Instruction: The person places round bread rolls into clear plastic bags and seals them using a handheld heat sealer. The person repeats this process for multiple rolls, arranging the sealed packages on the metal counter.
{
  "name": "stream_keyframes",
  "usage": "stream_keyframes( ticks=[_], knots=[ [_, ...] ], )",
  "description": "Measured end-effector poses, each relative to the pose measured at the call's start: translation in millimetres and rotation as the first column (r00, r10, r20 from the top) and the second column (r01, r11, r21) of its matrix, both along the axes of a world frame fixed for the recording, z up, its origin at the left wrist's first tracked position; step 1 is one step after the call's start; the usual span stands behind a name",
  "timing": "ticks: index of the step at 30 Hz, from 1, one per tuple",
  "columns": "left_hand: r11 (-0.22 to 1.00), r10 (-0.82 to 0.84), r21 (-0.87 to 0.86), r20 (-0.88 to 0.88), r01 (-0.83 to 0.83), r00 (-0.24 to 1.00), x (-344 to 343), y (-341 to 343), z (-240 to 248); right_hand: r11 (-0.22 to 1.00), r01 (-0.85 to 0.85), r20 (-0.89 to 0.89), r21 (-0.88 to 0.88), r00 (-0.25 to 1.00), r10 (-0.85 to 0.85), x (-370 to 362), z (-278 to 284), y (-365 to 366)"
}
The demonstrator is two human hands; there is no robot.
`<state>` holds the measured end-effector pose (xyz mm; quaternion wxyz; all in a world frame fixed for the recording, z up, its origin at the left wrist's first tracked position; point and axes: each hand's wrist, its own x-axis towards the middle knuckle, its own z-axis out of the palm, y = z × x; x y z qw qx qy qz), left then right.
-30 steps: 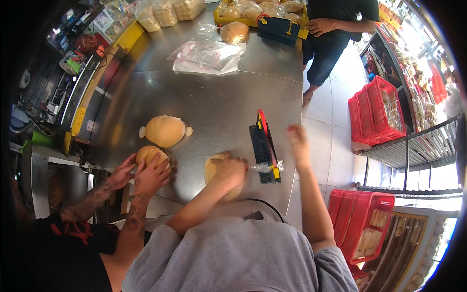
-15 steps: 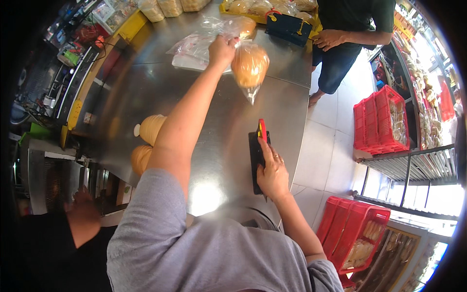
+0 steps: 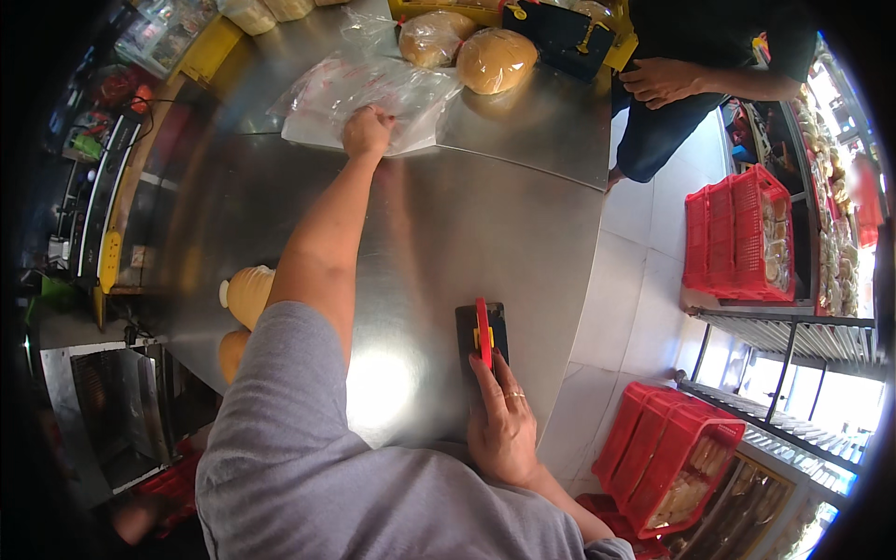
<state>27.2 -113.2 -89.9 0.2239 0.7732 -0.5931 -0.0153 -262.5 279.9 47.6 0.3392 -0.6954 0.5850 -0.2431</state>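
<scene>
My left hand (image 3: 370, 132) is closed, fingers pinched, at the near edge of a pile of clear plastic bags (image 3: 322, 101) on the metal table (image 3: 448, 224). Two bagged round loaves sit just beyond it: one loaf (image 3: 497, 62) is golden and glossy in clear film, and the other loaf (image 3: 434, 39) lies to its left. Near the table's right front, my right hand (image 3: 506, 431) is closed over the near part of a black tape sealer (image 3: 469, 329) with an upright red piece and yellow centre. My thumb there is hidden.
Ribbed beige rounded things (image 3: 250, 297) stand beside my left arm. A dark blue box (image 3: 558, 39) and yellow tray edge (image 3: 623, 51) are at the back. Another person's hand (image 3: 665, 82) is at the table's far right. Red crates (image 3: 723, 233) stand right, beside racks (image 3: 775, 327).
My left hand has let go of the bagged loaf, which now rests on the table, and has moved left onto the plastic bags. My right hand and the sealer have shifted slightly nearer.
</scene>
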Motion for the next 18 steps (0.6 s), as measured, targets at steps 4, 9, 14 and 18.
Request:
stream_keyframes(
  ticks=[4, 9, 14, 18],
  knots=[
    [0.999, 0.038, 0.000, 0.159, -0.039, 0.986, 3.1, -7.3, 4.0, 1.000, 0.002, 0.015, -0.011, 1.000, -0.002, 0.8, -2.1, -3.3],
    [0.999, -0.005, 0.033, 0.090, 0.002, 0.996, 6.2, 2.4, 10.3, 1.000, 0.010, 0.041, 0.004, 0.999, -0.010, 0.7, 2.3, -4.4],
    [0.979, -0.020, 0.196, 0.359, -0.055, 0.933, -0.9, 5.5, 16.9, 1.000, 0.008, 0.009, -0.022, 1.000, -0.008, 1.0, -1.7, -3.6],
    [0.970, 0.040, 0.231, 0.172, -0.079, 0.984, -20.0, 11.5, 44.3, 0.999, 0.013, 0.007, -0.041, 1.000, -0.012, -0.2, -2.9, -4.6]
  ],
)
